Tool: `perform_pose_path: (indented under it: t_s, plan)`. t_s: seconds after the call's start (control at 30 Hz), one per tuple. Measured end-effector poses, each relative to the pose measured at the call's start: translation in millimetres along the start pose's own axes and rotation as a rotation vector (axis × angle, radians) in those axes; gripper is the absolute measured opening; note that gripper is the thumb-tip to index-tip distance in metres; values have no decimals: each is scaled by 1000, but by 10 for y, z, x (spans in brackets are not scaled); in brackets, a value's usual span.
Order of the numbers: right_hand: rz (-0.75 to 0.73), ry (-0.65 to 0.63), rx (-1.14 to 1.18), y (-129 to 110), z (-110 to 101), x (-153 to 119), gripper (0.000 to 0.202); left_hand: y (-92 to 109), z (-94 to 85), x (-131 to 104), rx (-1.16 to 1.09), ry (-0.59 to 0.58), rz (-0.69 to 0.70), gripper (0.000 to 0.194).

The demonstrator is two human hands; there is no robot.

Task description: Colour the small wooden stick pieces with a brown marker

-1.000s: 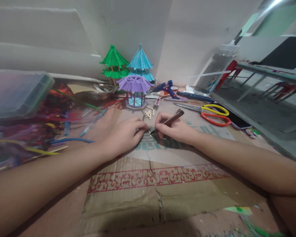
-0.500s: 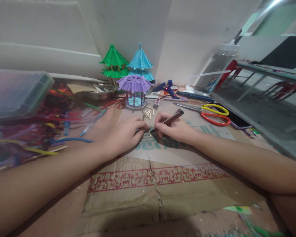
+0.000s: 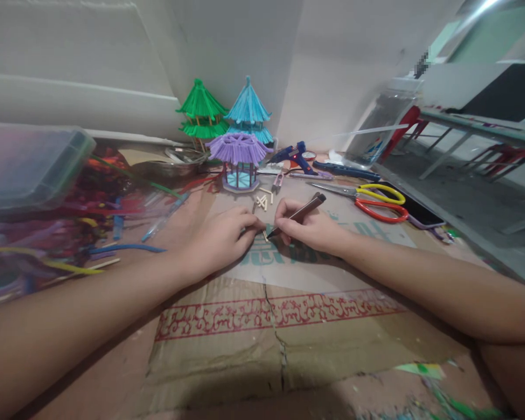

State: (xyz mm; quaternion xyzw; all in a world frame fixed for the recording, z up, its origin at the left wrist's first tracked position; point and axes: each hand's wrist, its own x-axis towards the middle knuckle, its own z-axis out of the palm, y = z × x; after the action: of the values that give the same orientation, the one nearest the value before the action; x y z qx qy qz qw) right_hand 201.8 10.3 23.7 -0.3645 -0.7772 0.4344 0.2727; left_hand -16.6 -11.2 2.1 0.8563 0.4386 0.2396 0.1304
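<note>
A dark brown pen (image 3: 304, 208) is gripped in my right hand (image 3: 304, 226), its tip down at a small pale stick (image 3: 265, 236). The fingertips of my left hand (image 3: 231, 236) are pressed together at the other end of that stick, which they partly cover. Several short pale sticks (image 3: 262, 202) lie loose just beyond my hands. Behind them stands a small pavilion with a purple roof (image 3: 240, 149) and a light blue floor. Under my hands is a pale printed sheet (image 3: 332, 274) on cardboard (image 3: 227, 350).
Green (image 3: 201, 105) and blue (image 3: 248, 108) pavilion roofs stand at the back. A blue glue gun (image 3: 295, 156), scissors (image 3: 380, 202) and a phone (image 3: 420, 213) lie to the right. At the left are a plastic box (image 3: 30, 166) and colourful fuzzy stems (image 3: 131, 247).
The pen tip has shifted very slightly at the stick. Both hands otherwise keep their places.
</note>
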Motion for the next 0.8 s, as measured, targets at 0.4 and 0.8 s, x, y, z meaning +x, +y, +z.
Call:
perform_pose_path:
  t_s: [0.4, 0.8]
  plan:
    - [-23, 21, -25, 21, 7, 17, 10, -25, 17, 3, 3, 15, 12, 21]
    - [-11, 23, -2, 25, 3, 20, 10, -19, 15, -6, 13, 12, 9, 21]
